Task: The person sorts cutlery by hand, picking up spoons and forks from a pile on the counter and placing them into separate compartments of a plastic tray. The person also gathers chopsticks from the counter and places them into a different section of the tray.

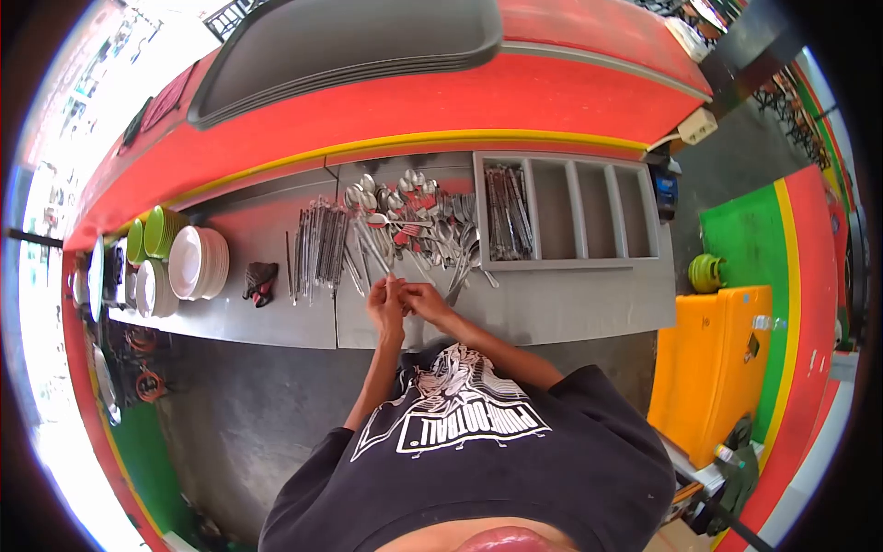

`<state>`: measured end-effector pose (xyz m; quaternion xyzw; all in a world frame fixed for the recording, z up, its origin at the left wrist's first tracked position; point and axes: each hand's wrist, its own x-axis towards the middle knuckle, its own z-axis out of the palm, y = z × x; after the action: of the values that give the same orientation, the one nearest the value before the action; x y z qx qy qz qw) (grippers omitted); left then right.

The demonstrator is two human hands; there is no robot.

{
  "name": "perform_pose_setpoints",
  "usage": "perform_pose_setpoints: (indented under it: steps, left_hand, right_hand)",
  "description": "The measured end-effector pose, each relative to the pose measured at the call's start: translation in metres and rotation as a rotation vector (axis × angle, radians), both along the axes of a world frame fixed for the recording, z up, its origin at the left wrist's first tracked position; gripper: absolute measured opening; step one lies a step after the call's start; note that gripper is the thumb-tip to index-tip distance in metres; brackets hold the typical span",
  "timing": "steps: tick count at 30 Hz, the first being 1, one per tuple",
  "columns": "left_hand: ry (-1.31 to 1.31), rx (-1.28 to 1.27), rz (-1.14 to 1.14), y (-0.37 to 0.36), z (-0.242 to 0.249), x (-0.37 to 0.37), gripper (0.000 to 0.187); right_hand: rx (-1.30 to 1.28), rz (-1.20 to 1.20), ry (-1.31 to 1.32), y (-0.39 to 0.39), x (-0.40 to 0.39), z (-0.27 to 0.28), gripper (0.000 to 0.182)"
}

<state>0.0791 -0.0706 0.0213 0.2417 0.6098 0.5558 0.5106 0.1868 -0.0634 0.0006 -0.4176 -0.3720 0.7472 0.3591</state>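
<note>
Both of my hands are together at the front of the metal counter, just below a loose heap of spoons and forks point(405, 216). My left hand point(386, 302) has its fingers closed around the lower end of a long utensil point(372, 244) that points up into the heap. Beside it, touching, my right hand point(421, 300) has bent fingers near the same end; what they pinch is too small to make out. Left of the heap lies a row of wrapped cutlery point(319, 244). A grey divided tray point(596, 265) stands to the right, with wrapped sets point(508, 212) in its leftmost compartment.
White bowls point(199, 263) and green bowls point(164, 232) are stacked on the left. A dark crumpled cloth point(260, 281) lies near them. Stacked dark trays point(349, 55) rest on the red ledge point(589, 101) behind. An orange cabinet point(704, 368) stands at the right.
</note>
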Motion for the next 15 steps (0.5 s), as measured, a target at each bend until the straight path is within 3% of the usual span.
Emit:
perform_pose_setpoints:
  steps: [7,11,15]
  left_hand:
    - [0.048,-0.017,-0.374,0.035,0.006,0.1,0.035]
    - [0.047,0.054,-0.617,0.054,0.005,0.149,0.035]
    - [0.023,0.014,-0.698,0.061,-0.007,0.184,0.03]
  right_hand:
    - [0.047,-0.31,-0.015,0.004,0.107,-0.003,0.022]
    - [0.009,-0.405,-0.149,0.005,0.167,0.011,0.02]
    - [0.007,-0.499,-0.162,-0.001,0.199,0.011,0.02]
